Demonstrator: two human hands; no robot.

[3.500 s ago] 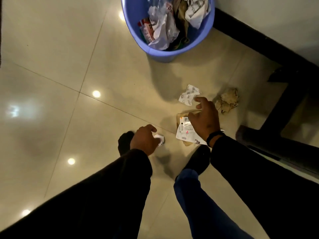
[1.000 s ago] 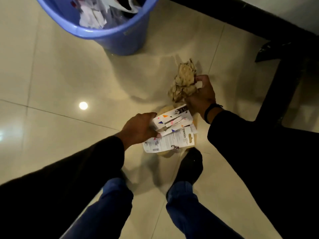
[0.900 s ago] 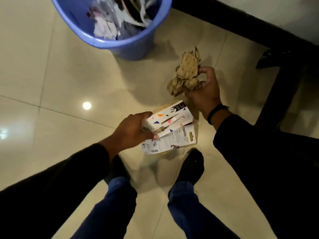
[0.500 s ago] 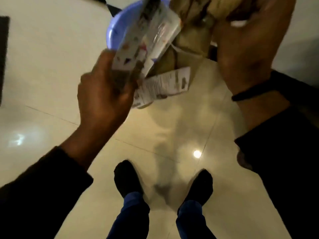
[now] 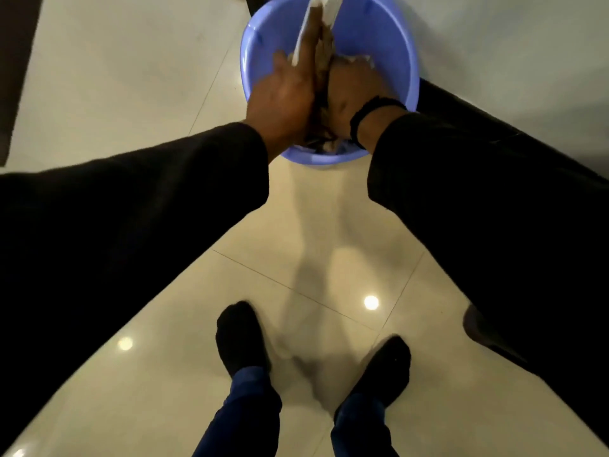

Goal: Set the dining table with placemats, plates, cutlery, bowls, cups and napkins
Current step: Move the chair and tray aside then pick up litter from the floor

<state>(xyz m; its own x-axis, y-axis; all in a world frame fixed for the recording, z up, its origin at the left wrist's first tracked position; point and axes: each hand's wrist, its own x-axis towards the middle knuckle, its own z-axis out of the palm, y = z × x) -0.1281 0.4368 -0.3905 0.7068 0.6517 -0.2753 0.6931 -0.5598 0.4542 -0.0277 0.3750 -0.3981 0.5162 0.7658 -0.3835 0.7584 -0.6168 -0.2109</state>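
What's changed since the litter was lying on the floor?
Both hands lifted the litter off the floor; now the left hand and right hand press the crumpled brown paper and white card between them over the blue bin. The bin stays by the wall.

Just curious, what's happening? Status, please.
Left hand and right hand pressing crumpled brown paper together over round blue plastic bin. Nothing blocking.
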